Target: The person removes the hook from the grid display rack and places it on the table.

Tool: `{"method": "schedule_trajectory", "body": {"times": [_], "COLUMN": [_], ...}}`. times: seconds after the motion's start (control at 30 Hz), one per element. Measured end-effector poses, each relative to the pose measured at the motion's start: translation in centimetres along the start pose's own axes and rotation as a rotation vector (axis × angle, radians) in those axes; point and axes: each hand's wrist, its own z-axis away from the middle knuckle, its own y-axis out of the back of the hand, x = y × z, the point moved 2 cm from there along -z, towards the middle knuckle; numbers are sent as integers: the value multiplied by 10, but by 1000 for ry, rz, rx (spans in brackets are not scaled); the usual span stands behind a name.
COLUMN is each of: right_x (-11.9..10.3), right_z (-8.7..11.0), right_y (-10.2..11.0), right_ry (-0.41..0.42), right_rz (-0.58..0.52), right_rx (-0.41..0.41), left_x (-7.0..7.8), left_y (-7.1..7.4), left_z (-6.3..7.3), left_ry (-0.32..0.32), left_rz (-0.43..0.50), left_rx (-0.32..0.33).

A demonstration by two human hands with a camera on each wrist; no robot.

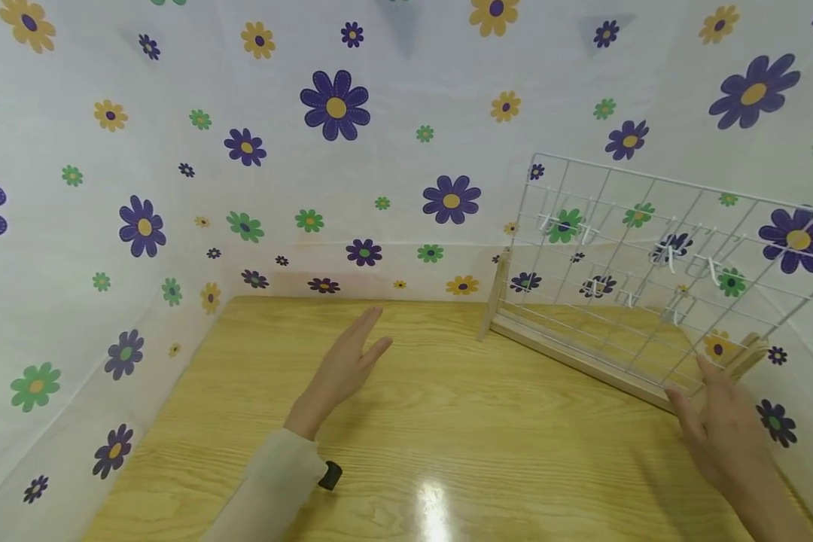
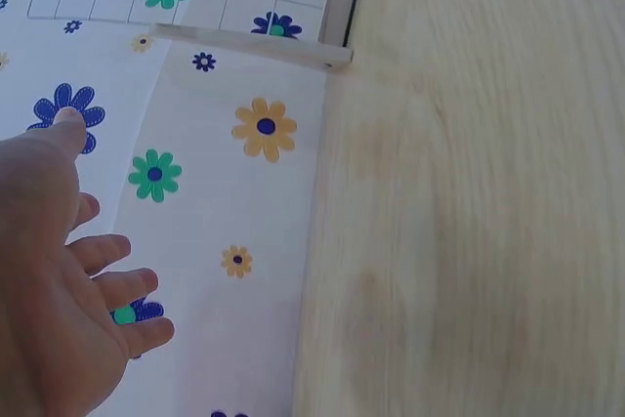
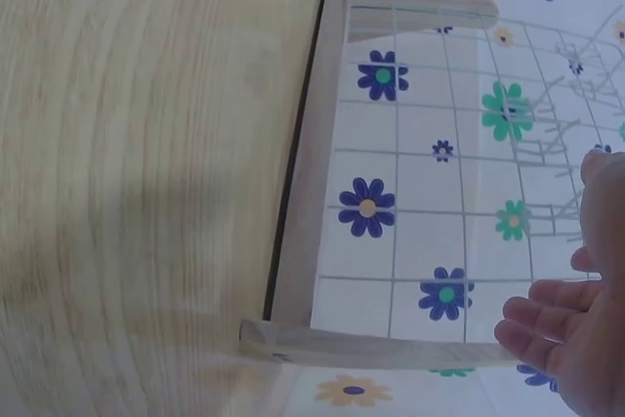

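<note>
A white wire grid rack stands on a wooden base (image 1: 583, 363) at the right of the table, with several white hooks (image 1: 671, 260) hung on its mesh. My right hand (image 1: 725, 433) is at the rack's near right end, beside its wooden foot (image 3: 391, 349). Its fingers are loosely bent and grip nothing; whether they touch the rack I cannot tell. Over the middle-left of the table, my left hand (image 1: 342, 369) reaches forward with fingers extended and thumb apart. Nothing is in it. The left wrist view has this hand (image 2: 59, 280) with its palm side showing, fingers slightly bent.
The wood-grain table (image 1: 447, 421) extends under both hands. White sheeting (image 1: 379, 165) printed with purple, yellow and green flowers encloses the table at the back and sides. A dark band (image 1: 330, 476) shows at the left sleeve's cuff.
</note>
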Motion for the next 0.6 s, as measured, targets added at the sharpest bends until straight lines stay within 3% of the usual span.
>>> {"method": "schedule_trajectory", "body": {"times": [0.13,0.33,0.6], "right_x": [4,11,25], "right_z": [-1,-7,-19], "right_y": [11,22,32], "right_ry": [-33,-144,-299], "right_rz": [4,13,6], "right_rx": [84,98,197], "left_x": [14,30,57], "left_y": [-8,-17,-29], "left_z": [-20,-44,-81], "left_ry": [-12,7,-41], "left_rz": [68,188,281], "left_rx": [-16,-9,12]}}
